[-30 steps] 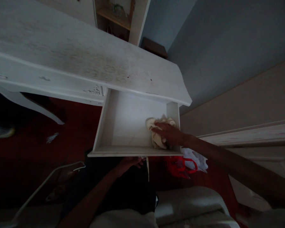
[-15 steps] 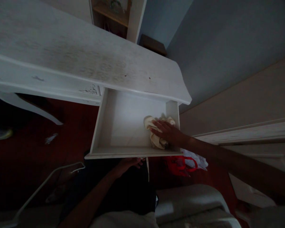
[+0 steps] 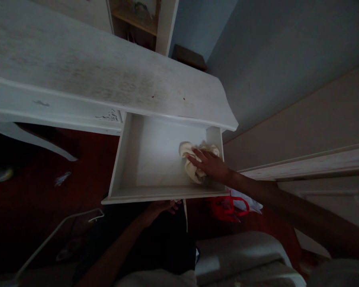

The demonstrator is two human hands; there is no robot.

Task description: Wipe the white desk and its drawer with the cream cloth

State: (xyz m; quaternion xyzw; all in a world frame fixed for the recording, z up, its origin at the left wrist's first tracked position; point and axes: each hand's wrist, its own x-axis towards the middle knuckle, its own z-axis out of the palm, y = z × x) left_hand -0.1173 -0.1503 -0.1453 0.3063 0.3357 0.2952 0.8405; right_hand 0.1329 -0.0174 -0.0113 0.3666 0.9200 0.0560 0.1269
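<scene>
A pulled-out white drawer (image 3: 155,193) spans the middle of the view. My right hand (image 3: 211,163) presses a crumpled cream cloth (image 3: 187,150) against the drawer's floor near its right wall, fingers bent over the fabric. Just below the drawer front is my left hand (image 3: 163,207), its fingers curled at a small pale piece that looks like the drawer handle (image 3: 176,200). The drawer front partly hides those fingers. Apart from the cloth, only bare drawer floor shows inside.
The white desk top (image 3: 191,87) has brownish stains. On the dark red floor sit a red bag (image 3: 224,209) and a pale plastic bag. A white chair (image 3: 239,247) is at the bottom, a bent white rod (image 3: 56,235) at the left, and a grey wall at the right.
My right hand and the cloth have shifted slightly up and away from the drawer front. My left hand stays at the front. The whole view has moved a little.
</scene>
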